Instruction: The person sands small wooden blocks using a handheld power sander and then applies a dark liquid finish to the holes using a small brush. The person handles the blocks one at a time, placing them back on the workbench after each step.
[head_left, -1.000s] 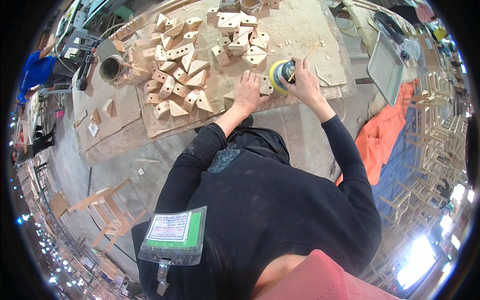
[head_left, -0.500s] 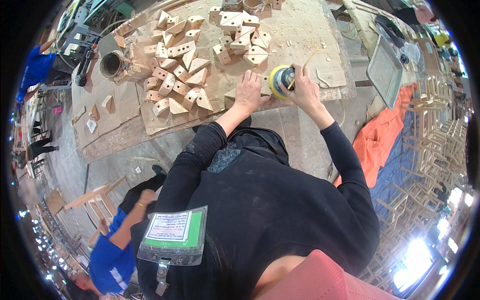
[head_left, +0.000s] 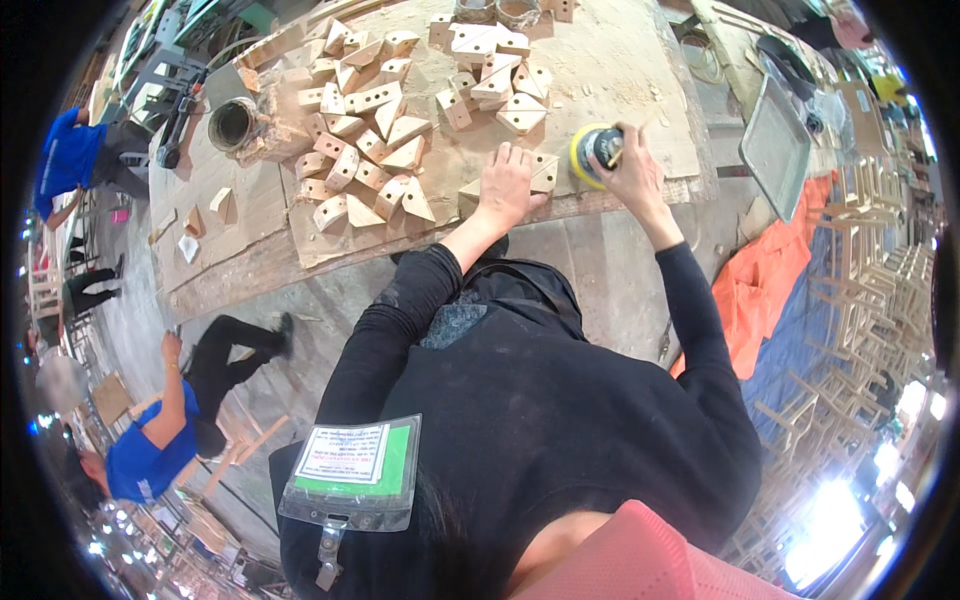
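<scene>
Wooden block lies half hidden under the flat, open left hand; right hand grips the yellow sander near the bench edge.

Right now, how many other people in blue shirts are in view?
2. One blue-shirted person stands at the far left by the table's end; the other bends over at lower left on the floor. More may be hidden beyond the rim.

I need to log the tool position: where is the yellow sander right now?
In the head view the yellow sander is on the workbench, upper right of centre, gripped by the right hand, just right of the wooden block under the left hand.
</scene>
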